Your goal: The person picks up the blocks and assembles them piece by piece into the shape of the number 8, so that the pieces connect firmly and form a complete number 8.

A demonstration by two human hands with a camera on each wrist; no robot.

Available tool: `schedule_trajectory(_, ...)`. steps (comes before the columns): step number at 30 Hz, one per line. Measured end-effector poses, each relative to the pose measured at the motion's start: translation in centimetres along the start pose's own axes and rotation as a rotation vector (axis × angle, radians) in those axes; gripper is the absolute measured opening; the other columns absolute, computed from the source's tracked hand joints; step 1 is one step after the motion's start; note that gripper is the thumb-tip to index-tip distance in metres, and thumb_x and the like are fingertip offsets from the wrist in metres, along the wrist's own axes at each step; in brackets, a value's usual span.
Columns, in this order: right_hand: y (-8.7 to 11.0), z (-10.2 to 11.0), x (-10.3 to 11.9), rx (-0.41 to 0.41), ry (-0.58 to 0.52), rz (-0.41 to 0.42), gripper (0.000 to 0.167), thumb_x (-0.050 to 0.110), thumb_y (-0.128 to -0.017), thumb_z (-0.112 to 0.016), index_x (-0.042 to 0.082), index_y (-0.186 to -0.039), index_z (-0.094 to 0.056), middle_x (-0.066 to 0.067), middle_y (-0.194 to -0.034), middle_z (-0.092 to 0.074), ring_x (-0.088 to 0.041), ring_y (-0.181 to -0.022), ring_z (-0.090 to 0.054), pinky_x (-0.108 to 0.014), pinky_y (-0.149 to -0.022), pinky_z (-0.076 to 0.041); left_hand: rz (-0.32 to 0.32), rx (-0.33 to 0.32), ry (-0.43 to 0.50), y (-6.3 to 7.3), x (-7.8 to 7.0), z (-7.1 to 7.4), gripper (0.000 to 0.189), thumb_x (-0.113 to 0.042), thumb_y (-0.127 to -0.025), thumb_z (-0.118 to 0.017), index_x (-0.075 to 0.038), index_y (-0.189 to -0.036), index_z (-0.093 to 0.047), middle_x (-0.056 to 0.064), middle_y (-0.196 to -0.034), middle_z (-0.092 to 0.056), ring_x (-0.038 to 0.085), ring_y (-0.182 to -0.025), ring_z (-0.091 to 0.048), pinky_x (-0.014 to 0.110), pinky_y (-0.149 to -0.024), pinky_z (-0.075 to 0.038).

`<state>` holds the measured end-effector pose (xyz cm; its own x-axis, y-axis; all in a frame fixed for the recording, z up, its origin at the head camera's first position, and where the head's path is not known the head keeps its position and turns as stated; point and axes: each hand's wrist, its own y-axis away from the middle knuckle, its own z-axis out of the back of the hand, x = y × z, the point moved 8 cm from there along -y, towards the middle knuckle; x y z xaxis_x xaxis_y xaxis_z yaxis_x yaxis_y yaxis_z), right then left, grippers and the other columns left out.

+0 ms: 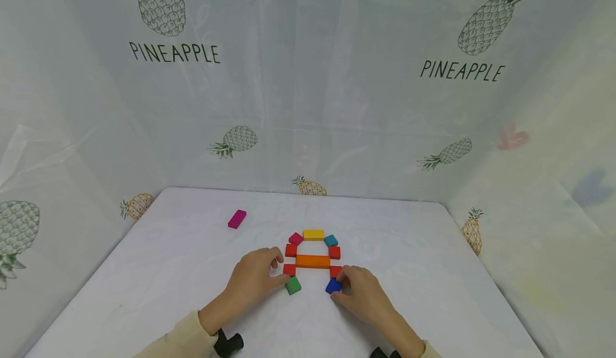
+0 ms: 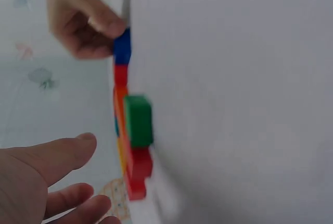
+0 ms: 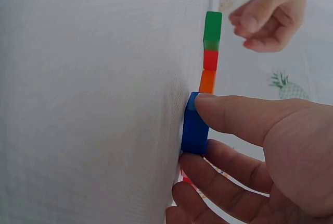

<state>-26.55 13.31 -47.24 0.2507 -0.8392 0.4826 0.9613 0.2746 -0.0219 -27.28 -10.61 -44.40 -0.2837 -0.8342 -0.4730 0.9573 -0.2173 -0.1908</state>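
My right hand (image 1: 363, 294) pinches a blue block (image 3: 195, 125) between thumb and fingers, at the lower right end of a flat figure of coloured blocks. A green block (image 1: 293, 285) lies at the lower left end, and my left hand (image 1: 255, 278) hovers beside it with relaxed fingers. In the left wrist view a gap shows between the left thumb (image 2: 73, 153) and the green block. Across the middle of the figure lies a long orange block (image 1: 313, 262), with red blocks (image 1: 291, 250) at its corners. A yellow block (image 1: 314, 235) tops it, between a crimson block (image 1: 295, 238) and a teal block (image 1: 331, 240).
A magenta block (image 1: 237, 219) lies apart, towards the back left of the white table (image 1: 192, 240). Behind the table hangs a pale cloth (image 1: 308, 80) printed with pineapples. Black wrist gear (image 1: 229, 343) shows below the left sleeve (image 1: 185, 336).
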Motion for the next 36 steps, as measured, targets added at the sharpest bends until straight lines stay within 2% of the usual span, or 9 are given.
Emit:
schedule_trajectory(4, 0.0, 0.1, 0.0, 0.001, 0.002, -0.008, 0.029, 0.028, -0.084, -0.092, 0.016, -0.098, -0.070, 0.008, -0.082, -0.059, -0.013, -0.079, -0.052, -0.027, -0.071, -0.051, 0.021, -0.107, -0.019, -1.7, 2.2, 2.1, 0.035, -0.029, -0.083, -0.093, -0.014, -0.107, -0.072, 0.001, -0.095, -0.074, 0.014, -0.080, -0.063, 0.032, -0.071, -0.057)
schedule_trajectory(8, 0.0, 0.1, 0.0, 0.003, 0.001, 0.000, 0.029, 0.027, -0.083, -0.092, 0.016, -0.098, -0.070, 0.008, -0.081, -0.059, -0.013, -0.079, -0.052, -0.027, -0.071, -0.051, 0.044, -0.197, -0.025, -3.6, 5.7, 3.8, 0.034, -0.025, -0.086, -0.091, -0.010, -0.110, -0.072, 0.009, -0.105, -0.075, 0.022, -0.088, -0.067, 0.040, -0.075, -0.059)
schedule_trajectory(12, 0.1, 0.0, 0.0, 0.004, 0.002, 0.012, 0.028, 0.027, -0.084, -0.092, 0.016, -0.098, -0.070, 0.009, -0.081, -0.059, -0.012, -0.078, -0.052, -0.027, -0.070, -0.050, 0.093, -0.250, -0.036, -5.5, 9.6, 5.6, 0.035, -0.021, -0.088, -0.087, -0.004, -0.115, -0.071, 0.016, -0.105, -0.072, 0.030, -0.088, -0.065, 0.045, -0.069, -0.056)
schedule_trajectory(14, 0.1, 0.0, 0.0, 0.002, 0.001, 0.014, 0.028, 0.027, -0.084, -0.092, 0.016, -0.098, -0.070, 0.009, -0.081, -0.059, -0.012, -0.078, -0.052, -0.027, -0.070, -0.050, 0.130, -0.256, -0.054, -6.3, 11.5, 6.2, 0.037, -0.021, -0.089, -0.085, -0.002, -0.117, -0.070, 0.018, -0.105, -0.071, 0.032, -0.088, -0.064, 0.045, -0.065, -0.055)
schedule_trajectory(18, 0.1, 0.1, 0.1, 0.000, -0.004, 0.013, 0.028, 0.027, -0.084, -0.092, 0.016, -0.098, -0.070, 0.009, -0.082, -0.059, -0.012, -0.079, -0.052, -0.027, -0.071, -0.051, 0.225, -0.209, -0.085, -7.7, 14.5, 6.5, 0.043, -0.025, -0.090, -0.083, -0.001, -0.122, -0.068, 0.020, -0.109, -0.069, 0.035, -0.091, -0.063, 0.046, -0.067, -0.055)
schedule_trajectory(23, 0.1, 0.1, 0.1, -0.003, 0.002, 0.012, 0.028, 0.028, -0.084, -0.092, 0.016, -0.098, -0.070, 0.009, -0.082, -0.059, -0.012, -0.079, -0.052, -0.028, -0.072, -0.052, 0.310, -0.107, -0.070, -8.8, 16.7, 5.7, 0.052, -0.034, -0.091, -0.081, 0.000, -0.127, -0.066, 0.019, -0.111, -0.068, 0.037, -0.097, -0.062, 0.048, -0.074, -0.054)
schedule_trajectory(27, 0.0, 0.0, 0.1, 0.003, -0.003, 0.014, 0.028, 0.028, -0.084, -0.092, 0.016, -0.099, -0.070, 0.009, -0.082, -0.060, -0.012, -0.079, -0.052, -0.028, -0.072, -0.052, 0.348, -0.056, -0.061, -9.3, 17.5, 5.3, 0.055, -0.041, -0.092, -0.079, -0.001, -0.127, -0.065, 0.019, -0.116, -0.069, 0.037, -0.103, -0.062, 0.050, -0.080, -0.052)
schedule_trajectory(36, 0.1, 0.0, -0.1, -0.004, -0.004, 0.011, 0.029, 0.029, -0.084, -0.092, 0.017, -0.098, -0.070, 0.009, -0.081, -0.059, -0.012, -0.078, -0.052, -0.026, -0.070, -0.051, 0.357, 0.008, -0.060, -10.1, 17.6, 5.2, 0.048, -0.041, -0.091, -0.078, -0.003, -0.120, -0.070, 0.016, -0.114, -0.075, 0.037, -0.104, -0.065, 0.050, -0.080, -0.051)
